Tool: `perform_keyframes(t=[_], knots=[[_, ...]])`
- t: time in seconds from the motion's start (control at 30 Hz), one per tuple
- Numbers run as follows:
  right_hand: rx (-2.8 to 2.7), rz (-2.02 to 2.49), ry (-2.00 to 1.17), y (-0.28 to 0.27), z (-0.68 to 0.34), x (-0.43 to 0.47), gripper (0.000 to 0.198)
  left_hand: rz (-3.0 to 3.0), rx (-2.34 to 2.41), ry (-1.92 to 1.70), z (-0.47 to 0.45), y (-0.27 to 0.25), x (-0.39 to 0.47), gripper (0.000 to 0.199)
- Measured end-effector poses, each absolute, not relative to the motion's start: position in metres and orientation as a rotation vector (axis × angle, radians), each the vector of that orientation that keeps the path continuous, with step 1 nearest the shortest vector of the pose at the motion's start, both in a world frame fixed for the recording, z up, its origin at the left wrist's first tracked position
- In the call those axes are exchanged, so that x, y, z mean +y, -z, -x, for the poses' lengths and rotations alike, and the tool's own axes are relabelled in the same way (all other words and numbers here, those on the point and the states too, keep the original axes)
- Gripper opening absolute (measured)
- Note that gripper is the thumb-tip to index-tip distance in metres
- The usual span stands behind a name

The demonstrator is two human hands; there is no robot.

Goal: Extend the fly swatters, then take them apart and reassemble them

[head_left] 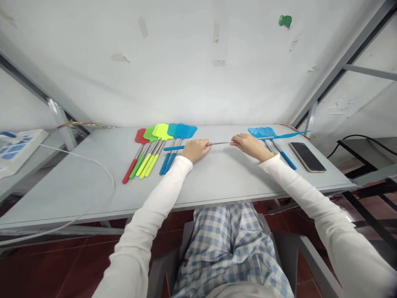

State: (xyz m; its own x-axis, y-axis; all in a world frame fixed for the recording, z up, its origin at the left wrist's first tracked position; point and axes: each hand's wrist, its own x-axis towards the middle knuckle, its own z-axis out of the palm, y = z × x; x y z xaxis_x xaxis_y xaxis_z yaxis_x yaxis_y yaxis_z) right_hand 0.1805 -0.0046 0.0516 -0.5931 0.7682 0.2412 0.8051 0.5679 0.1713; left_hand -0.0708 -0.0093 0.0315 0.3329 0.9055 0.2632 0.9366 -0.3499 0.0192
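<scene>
Between my two hands a blue fly swatter (220,143) is held sideways above the table, its metal rod drawn out long. My left hand (196,150) is closed around the rod beside the blue handle, which points left. My right hand (249,146) grips the rod farther along, near the blue paddle, seen edge-on at the right. To the left lies a row of swatters: a red one (142,135), a green one (150,133), yellow ones (161,131) and blue ones (186,130). Beneath my right hand's side rest more blue swatters (260,132), partly hidden by that hand.
A smartphone (307,157) lies at the right of the grey table (217,182). A white cable (102,165) crosses the table's left part. At far left stands a white and blue object (18,150). A white wall (192,82) rises behind the table.
</scene>
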Motion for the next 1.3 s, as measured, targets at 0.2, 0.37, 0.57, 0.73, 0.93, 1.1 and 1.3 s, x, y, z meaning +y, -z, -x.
perform_keyframes(t=[0.2,0.37,0.57,0.73,0.93,1.1,1.3], knots=[[-2.71,1.624,0.66,-0.051,-0.233,0.011,0.04,2.226,-1.817,0.417,0.094,-0.037,-0.001,0.034],[-2.8,1.664,0.509,-0.053,-0.233,0.011,0.039,2.293,-1.91,0.298,0.104,-0.031,0.006,0.039],[-2.822,1.729,0.262,-0.064,-0.218,0.004,0.039,2.335,-1.868,0.261,0.089,-0.029,-0.001,0.04],[-2.895,1.617,0.365,-0.069,-0.183,-0.011,0.041,2.422,-1.768,0.25,0.058,-0.026,-0.012,0.046],[-2.979,1.482,0.395,-0.055,-0.138,-0.023,0.042,2.49,-1.724,0.147,0.04,-0.022,-0.023,0.043],[-2.948,1.426,0.514,-0.048,-0.123,-0.03,0.039,2.537,-1.684,0.116,0.045,-0.021,-0.022,0.038],[-2.753,1.661,0.762,-0.082,-0.168,-0.024,0.025,2.423,-1.786,0.256,0.063,-0.022,-0.012,0.037]])
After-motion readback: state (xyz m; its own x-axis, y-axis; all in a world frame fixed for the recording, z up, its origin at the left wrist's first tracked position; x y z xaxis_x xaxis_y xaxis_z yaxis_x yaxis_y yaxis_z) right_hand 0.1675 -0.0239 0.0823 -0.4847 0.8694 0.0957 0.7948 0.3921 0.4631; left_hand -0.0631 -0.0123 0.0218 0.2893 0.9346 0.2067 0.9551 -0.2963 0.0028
